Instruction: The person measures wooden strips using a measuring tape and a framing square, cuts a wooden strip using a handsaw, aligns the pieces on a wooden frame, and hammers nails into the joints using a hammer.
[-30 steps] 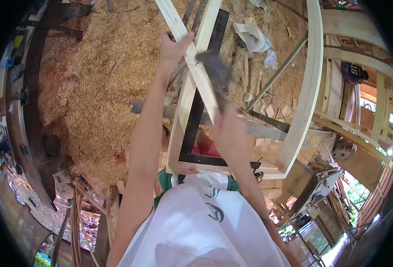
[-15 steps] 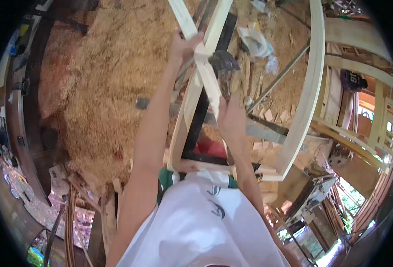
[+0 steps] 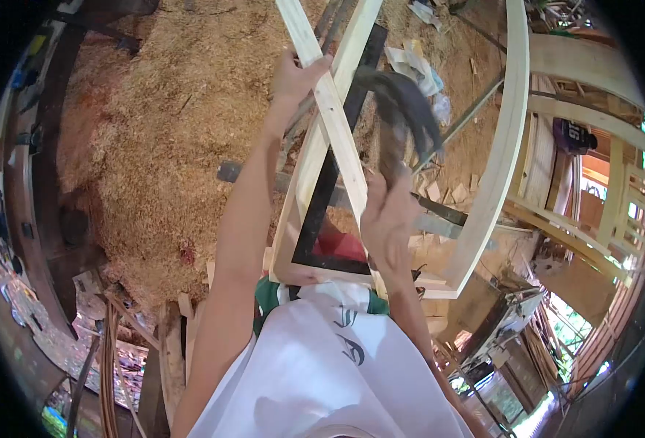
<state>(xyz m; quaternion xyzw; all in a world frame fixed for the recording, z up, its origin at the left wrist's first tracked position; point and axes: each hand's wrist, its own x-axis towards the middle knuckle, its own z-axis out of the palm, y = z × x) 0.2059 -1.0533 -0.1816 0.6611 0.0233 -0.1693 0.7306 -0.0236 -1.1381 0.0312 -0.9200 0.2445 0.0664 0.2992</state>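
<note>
My left hand (image 3: 298,77) grips a pale wooden strip (image 3: 335,120) that lies slantwise across a pale wooden frame (image 3: 309,164). Closed around the handle of a hammer (image 3: 403,109), my right hand (image 3: 392,208) is just right of the strip's lower part. The hammer's dark head is smeared by motion, up and to the right of the crossing. A small dark spot, perhaps a nail, shows on the strip near the crossing. Beside the pale frame runs a black frame piece (image 3: 321,201), with something red (image 3: 337,243) behind its lower corner.
Wood shavings (image 3: 162,146) cover the ground on the left. A long curved pale board (image 3: 509,146) stands on the right. Plastic bags (image 3: 414,69) and wood scraps lie between. A person in dark clothing (image 3: 572,136) is at the far right, near timber framing.
The hammer has swung away from the crossing, up and to the right, with my right hand turning. My left hand still holds the strip. The whole view has shifted slightly.
</note>
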